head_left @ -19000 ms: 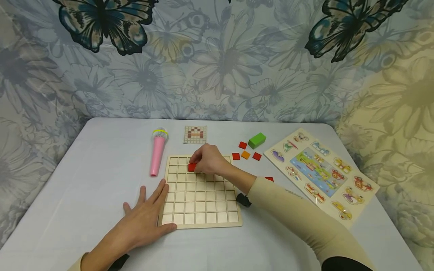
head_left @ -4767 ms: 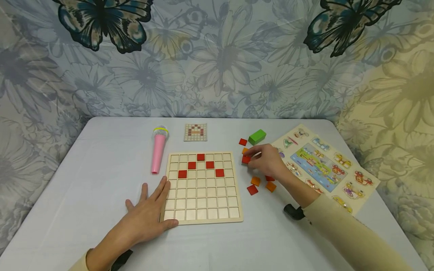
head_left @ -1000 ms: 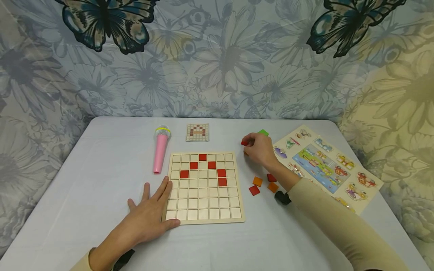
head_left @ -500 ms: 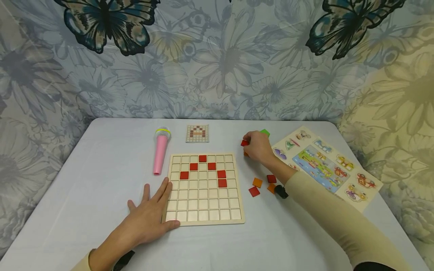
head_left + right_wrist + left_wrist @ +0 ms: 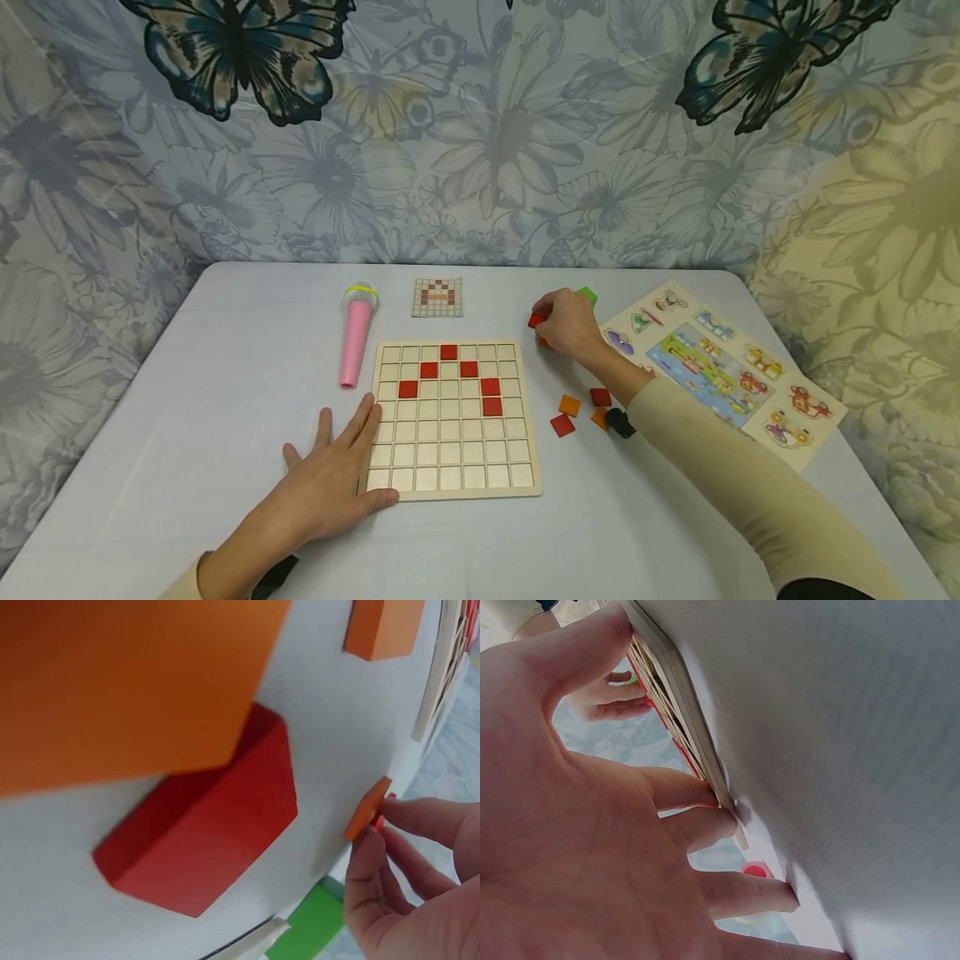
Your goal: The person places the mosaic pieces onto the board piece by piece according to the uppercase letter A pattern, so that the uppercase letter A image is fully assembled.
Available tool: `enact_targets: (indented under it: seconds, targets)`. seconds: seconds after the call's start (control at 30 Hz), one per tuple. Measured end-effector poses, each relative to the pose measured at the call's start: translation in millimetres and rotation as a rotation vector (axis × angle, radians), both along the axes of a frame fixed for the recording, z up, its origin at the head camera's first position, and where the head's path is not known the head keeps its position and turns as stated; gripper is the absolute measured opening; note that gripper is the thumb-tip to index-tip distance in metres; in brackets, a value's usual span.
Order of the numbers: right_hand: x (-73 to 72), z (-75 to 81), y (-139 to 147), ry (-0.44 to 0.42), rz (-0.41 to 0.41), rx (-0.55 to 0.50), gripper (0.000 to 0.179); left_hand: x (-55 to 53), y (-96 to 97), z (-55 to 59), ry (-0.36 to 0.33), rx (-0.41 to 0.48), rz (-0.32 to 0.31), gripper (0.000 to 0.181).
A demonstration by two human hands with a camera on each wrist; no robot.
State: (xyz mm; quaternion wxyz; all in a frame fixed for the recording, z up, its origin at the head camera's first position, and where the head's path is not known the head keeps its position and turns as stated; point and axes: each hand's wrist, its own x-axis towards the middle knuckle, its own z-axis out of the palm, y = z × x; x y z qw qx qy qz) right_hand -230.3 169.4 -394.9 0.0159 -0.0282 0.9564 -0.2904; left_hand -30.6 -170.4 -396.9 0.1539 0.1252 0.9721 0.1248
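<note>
Spread with straight fingers, my left hand point(image 5: 322, 483) lies against the left edge of the wooden grid board point(image 5: 450, 432); its thumb touches the front-left corner. Several red square tiles sit in the board's upper cells, such as the top tile point(image 5: 448, 352). Behind the board's right side, my right hand point(image 5: 572, 325) pinches a red tile point(image 5: 535, 320) between thumb and fingers. Just below those fingertips is an orange tile point(image 5: 543, 342), nearer the camera in the right wrist view. The right hand partly covers a green block point(image 5: 588, 295).
Loose red tiles point(image 5: 562, 425) and orange tiles point(image 5: 569, 405) lie right of the board. A small pattern card point(image 5: 437, 297) is behind it, a pink toy microphone point(image 5: 356, 342) to the left. A picture puzzle board point(image 5: 720, 367) lies under the right forearm's far side.
Since the earliest frame, several red tiles have come onto the board, the latest on its right side. In the last second the right hand has shifted slightly left with the red tile; the left hand stays put.
</note>
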Motion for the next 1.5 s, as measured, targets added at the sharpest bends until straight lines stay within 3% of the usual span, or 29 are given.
enact_targets:
  seconds: [0.37, 0.7, 0.9, 1.17, 1.37, 1.5]
  targets:
    - [8.0, 6.4, 3.1, -0.014, 0.04, -0.076, 0.027, -0.4, -0.5, -0.8, -0.007, -0.004, -0.003, 0.112]
    - [26.2, 6.1, 4.5, -0.036, 0.087, -0.204, 0.02, -1.9, -0.3, -0.9, -0.012, -0.002, 0.0, 0.112]
    - [31.3, 5.7, 0.0, -0.014, 0.141, -0.184, 0.024, -1.6, -0.8, -0.6, -0.009, -0.003, -0.003, 0.112]
    - [24.6, 9.0, -12.1, -0.126, 0.223, -0.09, 0.029, -1.7, -0.4, -0.7, -0.009, 0.002, -0.004, 0.112]
    - [17.8, 3.9, -16.0, -0.108, 0.308, -0.031, 0.031, -1.5, -0.7, -0.7, -0.013, 0.009, -0.002, 0.112]
    - [15.1, 1.8, -16.7, -0.09, 0.322, -0.029, 0.027, -1.2, -1.1, -0.5, -0.013, 0.012, 0.001, 0.112]
